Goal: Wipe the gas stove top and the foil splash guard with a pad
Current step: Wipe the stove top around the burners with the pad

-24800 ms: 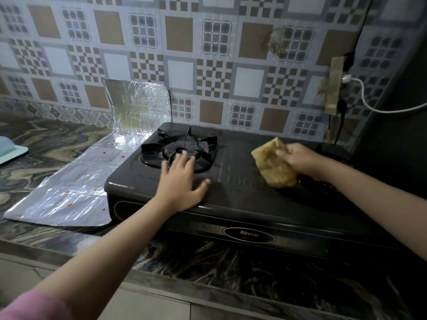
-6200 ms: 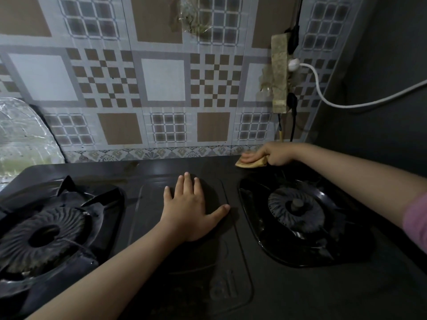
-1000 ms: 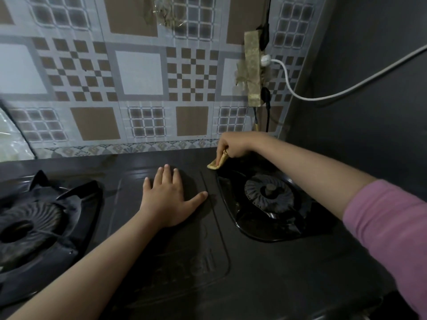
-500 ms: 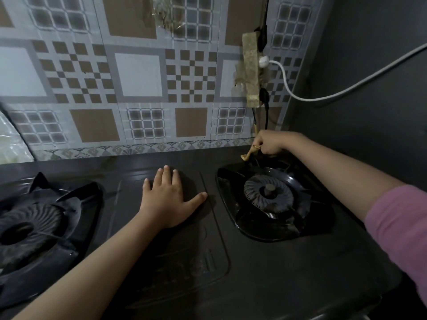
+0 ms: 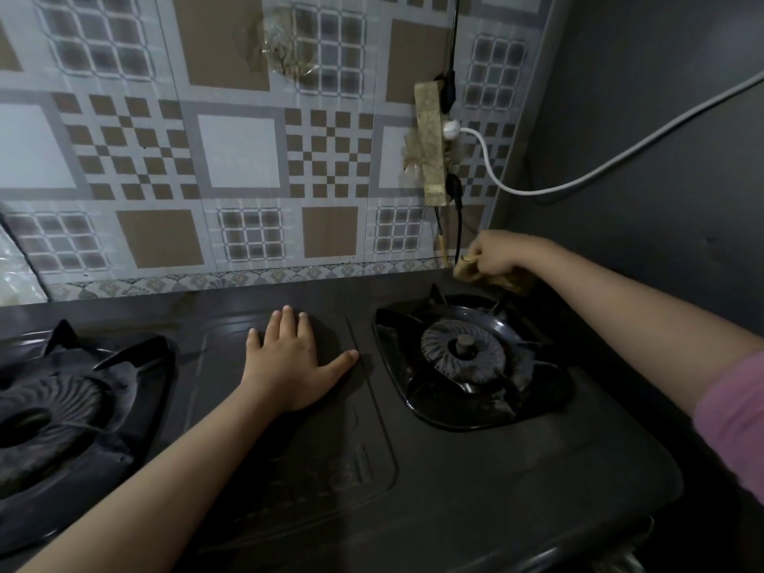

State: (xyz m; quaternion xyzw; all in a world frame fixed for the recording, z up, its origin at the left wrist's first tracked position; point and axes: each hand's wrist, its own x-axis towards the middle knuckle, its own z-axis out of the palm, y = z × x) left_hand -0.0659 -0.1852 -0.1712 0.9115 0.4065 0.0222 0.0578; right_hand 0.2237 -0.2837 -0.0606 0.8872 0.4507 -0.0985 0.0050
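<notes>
The black gas stove top (image 5: pixel 475 481) fills the lower view, with a left burner (image 5: pixel 45 411) and a right burner (image 5: pixel 465 353). My left hand (image 5: pixel 293 361) lies flat, fingers spread, on the stove's middle panel. My right hand (image 5: pixel 496 258) grips the yellow-brown pad (image 5: pixel 510 281) at the stove's back right corner, behind the right burner. Most of the pad is hidden under that hand. A sliver of the foil splash guard (image 5: pixel 14 266) shows at the far left edge.
A patterned tiled wall (image 5: pixel 239 159) runs behind the stove. A taped power strip (image 5: pixel 432 146) with a white cable (image 5: pixel 620 159) and black cords hangs just above my right hand. A dark wall (image 5: pixel 661 200) closes the right side.
My right hand has slid the pad to the right along the stove's back edge, from behind the middle panel to the back right corner. My left hand has stayed in place.
</notes>
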